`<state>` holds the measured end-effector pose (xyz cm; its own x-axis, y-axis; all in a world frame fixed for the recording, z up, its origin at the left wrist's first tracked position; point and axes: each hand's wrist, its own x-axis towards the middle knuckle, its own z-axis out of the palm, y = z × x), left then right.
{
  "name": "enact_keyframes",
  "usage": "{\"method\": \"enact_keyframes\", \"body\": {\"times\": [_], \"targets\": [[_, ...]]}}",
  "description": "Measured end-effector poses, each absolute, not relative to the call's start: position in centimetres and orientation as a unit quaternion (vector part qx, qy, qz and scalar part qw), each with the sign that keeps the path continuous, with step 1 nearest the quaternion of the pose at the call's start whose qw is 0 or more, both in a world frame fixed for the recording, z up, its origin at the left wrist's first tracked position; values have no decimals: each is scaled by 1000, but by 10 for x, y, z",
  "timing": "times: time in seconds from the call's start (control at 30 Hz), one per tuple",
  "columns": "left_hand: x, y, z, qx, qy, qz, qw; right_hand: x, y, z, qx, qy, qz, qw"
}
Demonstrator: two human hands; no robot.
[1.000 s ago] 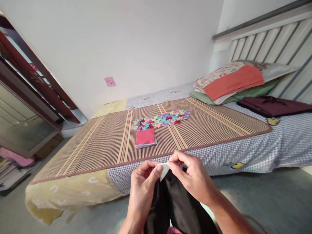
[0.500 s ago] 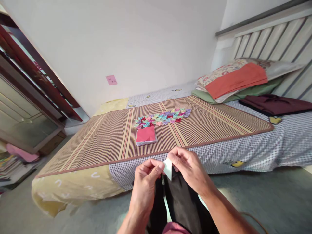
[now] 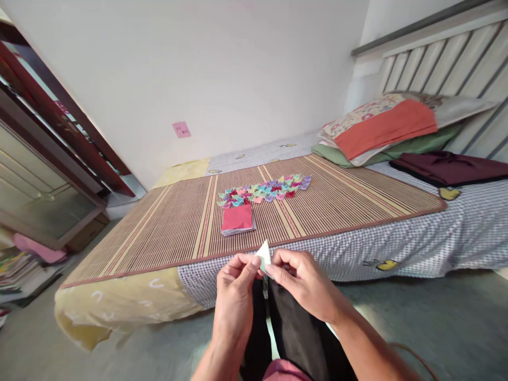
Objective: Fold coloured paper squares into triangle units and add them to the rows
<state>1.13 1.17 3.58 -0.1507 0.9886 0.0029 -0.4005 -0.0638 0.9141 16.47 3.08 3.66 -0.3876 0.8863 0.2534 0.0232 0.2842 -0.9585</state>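
Between my hands is a small pale green and white folded paper, its pointed tip upward. My left hand pinches its left side between thumb and fingers. On the right side, my right hand grips the lower edge with thumb and forefinger. Both hands are above my lap, just in front of the bed's edge. Beyond them, a square stack of paper with a red sheet on top lies on the striped mat. Right behind the stack sit rows of small colourful folded paper pieces.
Pillows and a folded dark maroon cloth lie at the bed's right end, by a slatted headboard. A pink note is on the wall. At far left, a cabinet stands near piled papers.
The folded paper has turned over: its point, which hung downward, now points up. My right hand has shifted slightly lower, and its thumb now presses the paper's lower edge.
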Motion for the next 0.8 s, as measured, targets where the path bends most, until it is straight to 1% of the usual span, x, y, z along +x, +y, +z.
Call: {"method": "enact_keyframes", "body": {"times": [0.23, 0.5, 0.67, 0.8], "targets": [[9, 14, 34, 330, 408, 647, 553, 161, 28, 33, -341, -680, 488, 428], [9, 14, 34, 328, 398, 646, 563, 160, 25, 34, -348, -734, 405, 420], [6, 15, 33, 321, 390, 642, 577, 162, 28, 32, -340, -718, 434, 426], [6, 15, 33, 325, 362, 620, 615, 167, 33, 33, -330, -674, 461, 473]]}}
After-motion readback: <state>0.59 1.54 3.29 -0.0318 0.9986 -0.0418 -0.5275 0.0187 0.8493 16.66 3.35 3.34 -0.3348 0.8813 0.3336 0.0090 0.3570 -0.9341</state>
